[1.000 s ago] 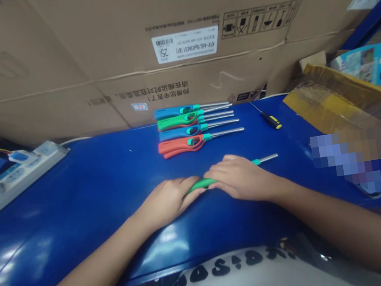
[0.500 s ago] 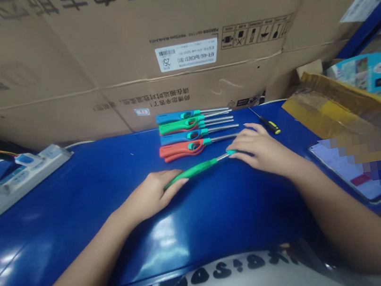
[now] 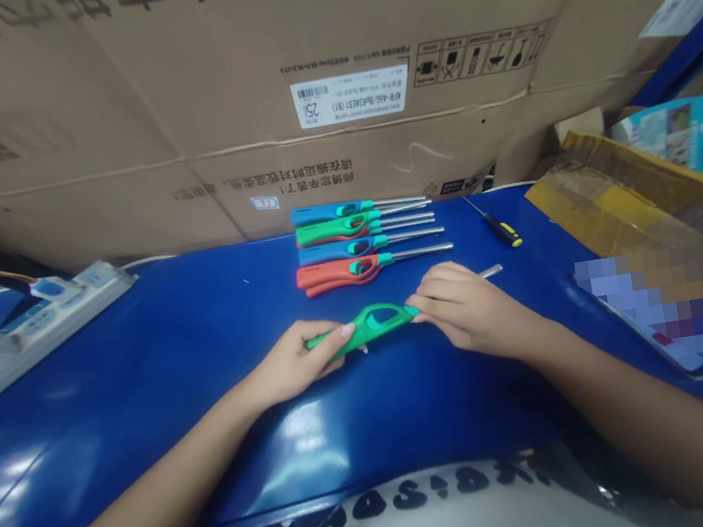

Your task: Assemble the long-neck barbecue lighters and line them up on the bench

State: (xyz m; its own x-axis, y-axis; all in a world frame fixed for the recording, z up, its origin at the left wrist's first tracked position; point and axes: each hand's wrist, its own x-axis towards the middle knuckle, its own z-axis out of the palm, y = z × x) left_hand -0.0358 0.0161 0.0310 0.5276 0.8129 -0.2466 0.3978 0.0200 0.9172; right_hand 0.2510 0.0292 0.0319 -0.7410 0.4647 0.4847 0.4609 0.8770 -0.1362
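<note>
A long-necked gas lighter with a green body [image 3: 389,317] lies between my hands above the blue table. My left hand [image 3: 293,360] is closed round the rear of its handle, thumb on top. The trigger opening shows in front of that thumb. My right hand [image 3: 467,308] pinches the lighter at its teal collar [image 3: 413,312], which meets the front of the green body. Most of the metal tube is hidden by the right hand; only its tip [image 3: 493,270] sticks out beyond the knuckles. Behind lies a row of lighters, the nearest a red one [image 3: 343,273].
A yellow-and-black screwdriver [image 3: 503,230] lies right of the row. Farther right are a phone [image 3: 653,337] and a torn, taped package [image 3: 619,197]. At left stands a white power strip [image 3: 73,305]. A large cardboard box [image 3: 173,131] walls off the back.
The teal collar has moved along the metal tube against the green body, with my right hand on it. The lighter has rolled, so its trigger opening now shows.
</note>
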